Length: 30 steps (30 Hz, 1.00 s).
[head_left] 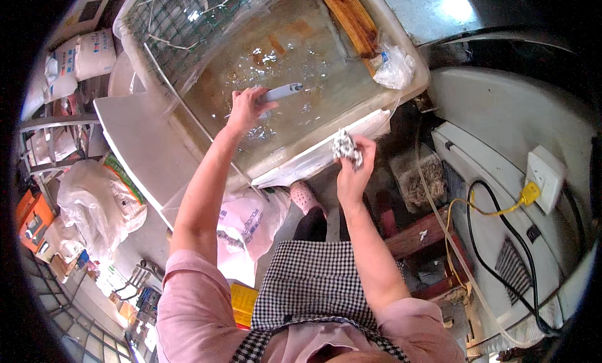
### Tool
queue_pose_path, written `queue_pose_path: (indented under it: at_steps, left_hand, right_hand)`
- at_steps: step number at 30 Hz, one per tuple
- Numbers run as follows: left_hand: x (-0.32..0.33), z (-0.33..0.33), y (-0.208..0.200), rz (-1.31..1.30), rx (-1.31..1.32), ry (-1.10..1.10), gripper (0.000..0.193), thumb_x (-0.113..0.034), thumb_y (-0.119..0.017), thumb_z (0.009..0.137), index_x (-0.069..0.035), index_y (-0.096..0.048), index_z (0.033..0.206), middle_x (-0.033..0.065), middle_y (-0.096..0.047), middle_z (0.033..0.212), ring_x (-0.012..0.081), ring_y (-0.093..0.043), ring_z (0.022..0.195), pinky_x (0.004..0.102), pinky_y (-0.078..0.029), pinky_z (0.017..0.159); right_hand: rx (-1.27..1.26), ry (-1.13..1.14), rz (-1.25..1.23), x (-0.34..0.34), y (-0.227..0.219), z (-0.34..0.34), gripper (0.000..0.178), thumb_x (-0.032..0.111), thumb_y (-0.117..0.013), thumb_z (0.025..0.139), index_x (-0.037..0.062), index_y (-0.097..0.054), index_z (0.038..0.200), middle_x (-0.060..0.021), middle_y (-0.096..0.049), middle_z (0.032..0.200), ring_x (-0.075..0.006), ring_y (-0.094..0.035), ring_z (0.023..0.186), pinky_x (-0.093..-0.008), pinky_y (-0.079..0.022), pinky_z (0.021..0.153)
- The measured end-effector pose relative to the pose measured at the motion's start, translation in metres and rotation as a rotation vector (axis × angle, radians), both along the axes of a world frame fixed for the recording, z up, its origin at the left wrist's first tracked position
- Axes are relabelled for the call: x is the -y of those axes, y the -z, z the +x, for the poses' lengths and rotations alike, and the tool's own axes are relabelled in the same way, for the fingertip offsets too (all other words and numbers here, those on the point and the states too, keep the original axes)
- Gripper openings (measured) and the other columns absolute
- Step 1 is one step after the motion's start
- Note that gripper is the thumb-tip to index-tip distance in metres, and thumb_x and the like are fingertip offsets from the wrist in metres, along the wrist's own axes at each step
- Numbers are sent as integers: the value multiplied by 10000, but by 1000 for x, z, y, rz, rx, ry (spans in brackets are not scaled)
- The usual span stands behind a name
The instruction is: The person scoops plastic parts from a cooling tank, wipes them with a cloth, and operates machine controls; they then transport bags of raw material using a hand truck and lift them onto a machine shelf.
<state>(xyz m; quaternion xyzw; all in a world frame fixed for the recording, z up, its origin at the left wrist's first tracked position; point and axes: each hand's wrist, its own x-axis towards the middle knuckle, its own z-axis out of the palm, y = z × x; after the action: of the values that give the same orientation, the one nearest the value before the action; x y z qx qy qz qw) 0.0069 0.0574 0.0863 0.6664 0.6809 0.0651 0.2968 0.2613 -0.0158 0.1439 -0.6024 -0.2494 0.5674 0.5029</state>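
My left hand [246, 107] is closed over a tub of murky water, gripping a flat grey-blue piece [282, 92] with a rounded end and a dark mark near its tip. I cannot make out what kind of thing it is; my fingers cover its near part. The water tub [419, 82] has pale, thick walls. Just outside its near edge, my right hand [357, 175] is closed around a crumpled white-and-dark cloth [347, 148], held apart from the water.
Inside the tub lie a green net [179, 33] and, along its right side, a wooden plank [351, 18]. A clear plastic bag [395, 67] hangs at the right corner. A white board [135, 134] stands left. At right, a yellow plug [530, 192] and cords hang from a socket.
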Motion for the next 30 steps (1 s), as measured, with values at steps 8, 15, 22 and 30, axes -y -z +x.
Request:
queue_pose_path:
  at_steps: [8,15,22,30]
  left_hand:
    - [20,32,-135,405,79,-125,266,-231,-693,712,-60,-630,905,66,-593,757,223,-538,728,347,-333,726]
    - [18,49,-227,494,-43,-117,251,-225,-691,705,-80,-623,899,65,-585,777,230,-530,767,357,-336,733]
    - [3,61,-325,401,-629,434,210,-202,-570,664,-55,-624,804,63,-588,771,216,-506,829,338,-333,775]
    - [1,67,-408,358,-730,652,156,-212,-559,648,-83,-645,630,66,-601,677,202,-513,809,308,-293,809]
  right_hand:
    - [-309,15,-23,-48,-74,-23,202,-112,-492,780,29,-530,920,-42,-551,930,-115,-552,793,-247,-500,661]
    - [-242,18,155,-69,-158,-46,215,-116,-508,780,35,-527,931,-37,-555,912,-127,-564,805,-250,-511,667]
    - [-161,-7,139,-51,-224,-31,253,-130,-495,747,30,-512,943,-67,-529,991,-154,-545,869,-266,-502,697]
    - [-233,-57,113,-44,-274,-39,251,-122,-488,769,44,-500,957,-58,-522,988,-154,-538,876,-283,-493,724]
